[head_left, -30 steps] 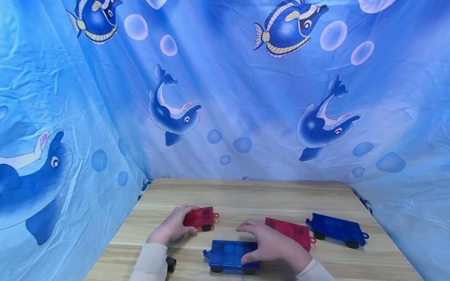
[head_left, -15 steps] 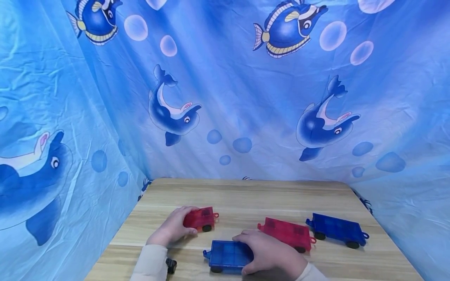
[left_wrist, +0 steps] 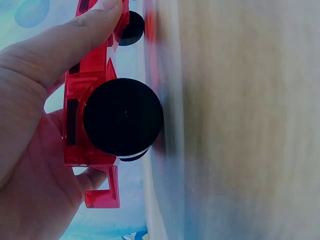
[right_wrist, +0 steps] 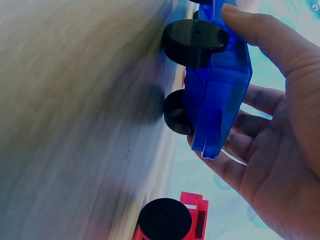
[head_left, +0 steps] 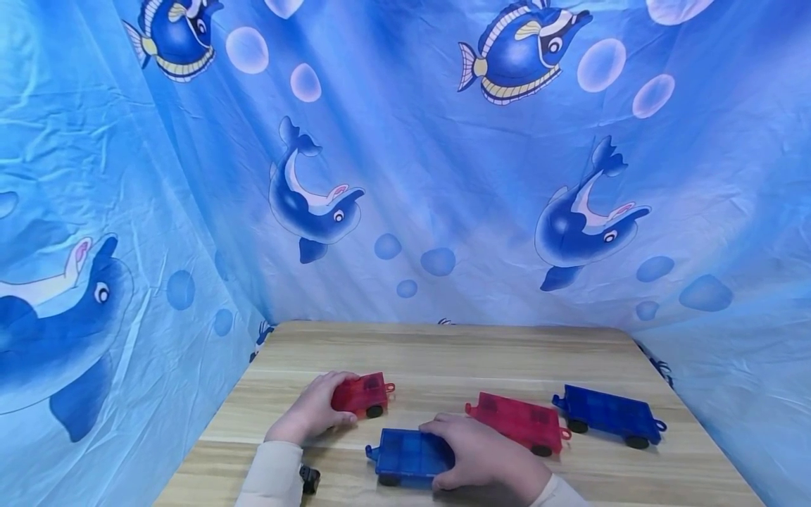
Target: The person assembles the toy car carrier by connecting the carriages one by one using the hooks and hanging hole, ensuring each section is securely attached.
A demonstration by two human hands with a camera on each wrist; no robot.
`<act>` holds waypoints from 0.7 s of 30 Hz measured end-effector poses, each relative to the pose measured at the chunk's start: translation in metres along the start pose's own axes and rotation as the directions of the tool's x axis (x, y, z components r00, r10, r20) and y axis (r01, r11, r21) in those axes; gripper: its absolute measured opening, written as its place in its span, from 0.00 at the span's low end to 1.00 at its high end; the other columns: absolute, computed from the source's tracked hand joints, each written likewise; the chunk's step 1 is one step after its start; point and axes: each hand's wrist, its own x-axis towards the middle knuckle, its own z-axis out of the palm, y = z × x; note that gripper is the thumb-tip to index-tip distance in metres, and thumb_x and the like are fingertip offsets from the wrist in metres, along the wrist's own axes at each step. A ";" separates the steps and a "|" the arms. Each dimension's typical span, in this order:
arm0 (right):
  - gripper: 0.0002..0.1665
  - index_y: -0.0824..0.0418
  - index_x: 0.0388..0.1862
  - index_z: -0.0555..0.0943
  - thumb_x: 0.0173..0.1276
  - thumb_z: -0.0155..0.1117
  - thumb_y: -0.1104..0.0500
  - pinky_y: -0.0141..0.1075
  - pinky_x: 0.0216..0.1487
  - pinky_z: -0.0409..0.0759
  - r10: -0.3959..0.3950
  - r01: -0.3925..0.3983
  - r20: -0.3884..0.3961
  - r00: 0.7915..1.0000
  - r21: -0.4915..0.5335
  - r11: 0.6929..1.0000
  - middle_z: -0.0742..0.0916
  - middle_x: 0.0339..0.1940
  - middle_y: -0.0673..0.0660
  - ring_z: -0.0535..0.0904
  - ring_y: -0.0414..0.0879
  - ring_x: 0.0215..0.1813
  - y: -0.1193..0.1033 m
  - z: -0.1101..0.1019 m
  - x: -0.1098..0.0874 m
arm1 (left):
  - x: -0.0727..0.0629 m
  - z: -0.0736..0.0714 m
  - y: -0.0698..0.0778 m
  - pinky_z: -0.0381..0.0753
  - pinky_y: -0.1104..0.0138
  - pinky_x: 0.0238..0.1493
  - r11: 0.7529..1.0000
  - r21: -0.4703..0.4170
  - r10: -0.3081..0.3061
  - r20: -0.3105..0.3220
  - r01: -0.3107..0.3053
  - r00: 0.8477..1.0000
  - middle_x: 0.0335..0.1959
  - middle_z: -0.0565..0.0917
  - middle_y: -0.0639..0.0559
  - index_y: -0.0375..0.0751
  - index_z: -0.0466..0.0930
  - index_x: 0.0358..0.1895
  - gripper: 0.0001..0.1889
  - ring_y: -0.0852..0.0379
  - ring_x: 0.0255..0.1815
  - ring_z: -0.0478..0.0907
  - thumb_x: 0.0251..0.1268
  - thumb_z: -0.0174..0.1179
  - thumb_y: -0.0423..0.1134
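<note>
Left hand (head_left: 315, 408) grips a red wagon (head_left: 369, 394), one end showing rightward; right hand (head_left: 475, 451) grips a blue wagon (head_left: 405, 453) by its right end. Just beyond that hand stands a second red wagon (head_left: 516, 419); farther right, a second blue wagon (head_left: 608, 410).

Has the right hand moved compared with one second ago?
Yes. In the head view, the right hand has moved nearer to the person, uncovering the left end of the unmoved red wagon beside it.

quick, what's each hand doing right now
Left hand: holding the leftmost red toy train car.
Right hand: holding the blue toy train car nearest the camera.
</note>
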 end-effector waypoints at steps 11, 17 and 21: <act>0.49 0.41 0.76 0.73 0.57 0.79 0.32 0.50 0.57 0.85 0.071 -0.071 0.002 0.998 0.031 0.997 0.81 0.64 0.42 0.78 0.41 0.59 -0.004 0.001 0.008 | -0.002 -0.003 -0.001 0.82 0.46 0.55 0.998 -0.058 -0.018 -0.020 0.017 1.000 0.58 0.81 0.58 0.60 0.80 0.67 0.39 0.49 0.58 0.76 0.47 0.85 0.50; 0.48 0.39 0.75 0.74 0.57 0.79 0.32 0.52 0.57 0.85 0.110 -0.108 -0.028 0.994 0.050 0.993 0.80 0.66 0.44 0.79 0.43 0.59 -0.001 0.003 0.013 | -0.003 -0.005 -0.003 0.82 0.45 0.55 0.999 -0.045 -0.032 -0.065 0.029 0.997 0.61 0.81 0.55 0.57 0.80 0.69 0.40 0.47 0.60 0.76 0.48 0.85 0.50; 0.47 0.41 0.75 0.75 0.57 0.80 0.33 0.51 0.57 0.84 0.114 -0.111 -0.050 0.992 0.048 0.993 0.81 0.65 0.44 0.79 0.43 0.58 0.001 0.003 0.017 | -0.003 -0.006 -0.005 0.82 0.45 0.55 0.999 -0.029 -0.016 -0.115 0.013 0.993 0.61 0.81 0.54 0.57 0.80 0.69 0.39 0.46 0.60 0.76 0.50 0.84 0.49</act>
